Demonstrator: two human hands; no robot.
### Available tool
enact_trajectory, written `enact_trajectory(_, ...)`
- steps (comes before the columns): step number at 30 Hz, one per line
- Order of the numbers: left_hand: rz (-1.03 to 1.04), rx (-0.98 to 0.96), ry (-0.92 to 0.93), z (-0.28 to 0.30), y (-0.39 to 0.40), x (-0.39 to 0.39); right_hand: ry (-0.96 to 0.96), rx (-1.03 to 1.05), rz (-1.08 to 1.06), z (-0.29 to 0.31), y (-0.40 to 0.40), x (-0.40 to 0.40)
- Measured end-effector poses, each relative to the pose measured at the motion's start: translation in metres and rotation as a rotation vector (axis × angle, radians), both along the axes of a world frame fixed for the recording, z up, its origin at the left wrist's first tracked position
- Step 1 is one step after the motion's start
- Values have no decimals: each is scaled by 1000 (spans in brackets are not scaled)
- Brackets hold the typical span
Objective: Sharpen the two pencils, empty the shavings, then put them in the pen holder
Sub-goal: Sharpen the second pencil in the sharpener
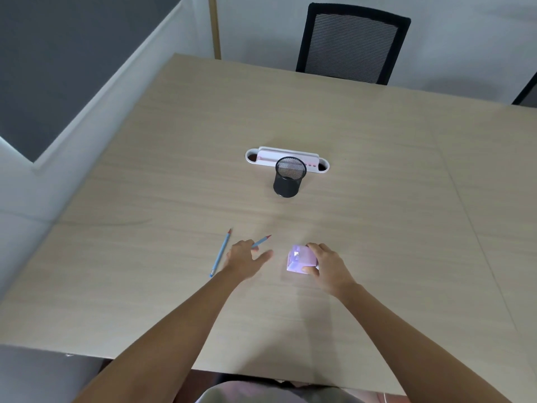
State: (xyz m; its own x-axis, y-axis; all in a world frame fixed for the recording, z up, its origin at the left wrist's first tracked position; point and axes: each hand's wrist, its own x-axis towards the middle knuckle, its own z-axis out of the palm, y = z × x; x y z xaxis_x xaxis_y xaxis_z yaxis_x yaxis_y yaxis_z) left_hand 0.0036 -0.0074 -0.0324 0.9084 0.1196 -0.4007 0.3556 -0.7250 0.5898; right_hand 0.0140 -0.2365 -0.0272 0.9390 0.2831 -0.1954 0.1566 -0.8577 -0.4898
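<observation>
Two blue pencils lie on the wooden table (pixel 377 199). The left pencil (pixel 221 251) lies free, tip pointing away from me. The second pencil (pixel 263 240) sticks out from under the fingers of my left hand (pixel 247 258), which rests over it with fingers spread; whether it grips the pencil is unclear. My right hand (pixel 327 267) is closed around a pale purple sharpener box (pixel 299 258) standing on the table. A black mesh pen holder (pixel 287 177) stands upright and empty farther back, at the table's middle.
A white cable tray (pixel 252 155) with a pale cover is set into the table just behind the pen holder. A black mesh office chair (pixel 353 42) stands at the far edge. The table's left edge runs beside a grey partition.
</observation>
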Motion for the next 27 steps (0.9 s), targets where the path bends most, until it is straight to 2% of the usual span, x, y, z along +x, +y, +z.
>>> enact_trajectory(3, -5, 84, -75, -2, 18, -5, -9, 9, 10, -1, 7, -4)
enact_trajectory(6, 73, 22, -154, -4, 32, -6, -17, 2, -6, 1, 4, -1)
enact_trajectory(13, 233, -47, -204, -16, 63, -10, -14, -2, -18, -1, 3, -1)
enact_trajectory(22, 564, -27, -78, -25, 96, -10, -6, 13, -30, -2, 5, -1)
enact_trajectory(27, 580, -15, 12, -18, 94, 1, 4, 3, -31, -1, 5, 0)
